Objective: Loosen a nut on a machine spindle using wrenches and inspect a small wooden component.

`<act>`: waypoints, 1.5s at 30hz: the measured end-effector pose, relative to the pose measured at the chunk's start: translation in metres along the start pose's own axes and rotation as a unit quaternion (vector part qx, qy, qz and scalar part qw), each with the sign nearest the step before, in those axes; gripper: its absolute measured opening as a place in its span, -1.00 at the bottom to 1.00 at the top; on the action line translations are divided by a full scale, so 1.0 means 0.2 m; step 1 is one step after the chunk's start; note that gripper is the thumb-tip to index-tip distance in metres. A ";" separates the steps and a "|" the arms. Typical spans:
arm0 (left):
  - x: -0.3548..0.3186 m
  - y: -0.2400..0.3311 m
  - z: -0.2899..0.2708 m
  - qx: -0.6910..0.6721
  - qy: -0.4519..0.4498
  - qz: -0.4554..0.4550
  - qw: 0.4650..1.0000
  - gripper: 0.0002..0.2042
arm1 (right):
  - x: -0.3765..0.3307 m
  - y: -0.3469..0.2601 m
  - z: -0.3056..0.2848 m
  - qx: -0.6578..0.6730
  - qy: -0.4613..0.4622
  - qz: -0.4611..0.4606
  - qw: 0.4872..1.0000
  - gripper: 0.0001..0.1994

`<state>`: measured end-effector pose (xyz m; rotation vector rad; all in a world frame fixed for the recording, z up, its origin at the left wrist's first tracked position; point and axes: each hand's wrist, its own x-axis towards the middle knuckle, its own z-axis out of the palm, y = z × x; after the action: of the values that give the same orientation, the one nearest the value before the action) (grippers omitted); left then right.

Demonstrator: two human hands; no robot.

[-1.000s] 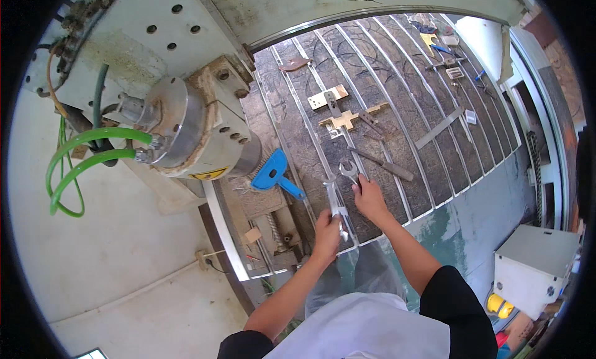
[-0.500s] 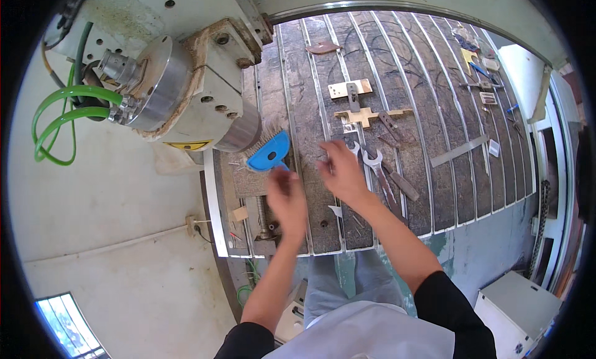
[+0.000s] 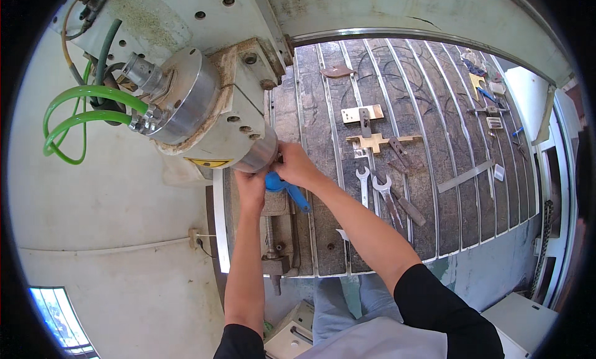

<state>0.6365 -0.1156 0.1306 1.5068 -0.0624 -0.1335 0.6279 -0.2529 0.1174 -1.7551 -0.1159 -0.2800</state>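
Both hands meet at the lower end of a silver spindle (image 3: pixel 256 153) on the machine head. My left hand (image 3: pixel 251 189) reaches up just under it, its fingers bent and partly hidden behind the metal. From the right, my right hand (image 3: pixel 295 165) closes in against the same end with curled fingers. What lies between the fingertips is covered. Directly below the hands a blue brush (image 3: pixel 297 197) rests on the vise, its handle angled toward me; its head is mostly hidden by the hands.
Two open-end wrenches (image 3: pixel 383 188) and a file-like tool (image 3: pixel 410 211) lie right of my right forearm. Farther back are a brass cross-shaped piece (image 3: pixel 375 143) and a drilled plate (image 3: pixel 354 114), under dark clamps. Green hoses (image 3: pixel 93 98) loop off the machine head. A vise screw (image 3: pixel 269 235) stands near the front edge.
Both hands have moved up and left, from above the table beside the brush to the spindle's lower end. The view has shifted slightly. The brush now lies partly behind the hands.
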 end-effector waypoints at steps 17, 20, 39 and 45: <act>0.09 -0.10 -0.08 0.168 0.022 0.085 0.982 -0.47 | -0.01 0.00 0.04 0.034 0.063 0.020 0.997 -0.76; 0.06 -0.08 -0.07 0.077 0.014 0.054 0.996 -0.44 | -0.01 -0.01 0.02 0.030 0.054 0.030 0.998 -0.76; 0.07 -0.10 -0.06 0.091 0.038 0.084 0.992 -0.40 | 0.02 -0.01 0.05 -0.076 0.034 0.047 0.995 -0.71; 0.04 -0.07 -0.03 0.037 0.033 0.027 0.998 -0.47 | -0.03 0.02 0.03 -0.078 0.042 0.032 0.996 -0.76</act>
<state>0.6450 -0.1122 0.1168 1.5814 -0.0561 -0.0374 0.6231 -0.2464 0.1112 -1.8960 0.0236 -0.3223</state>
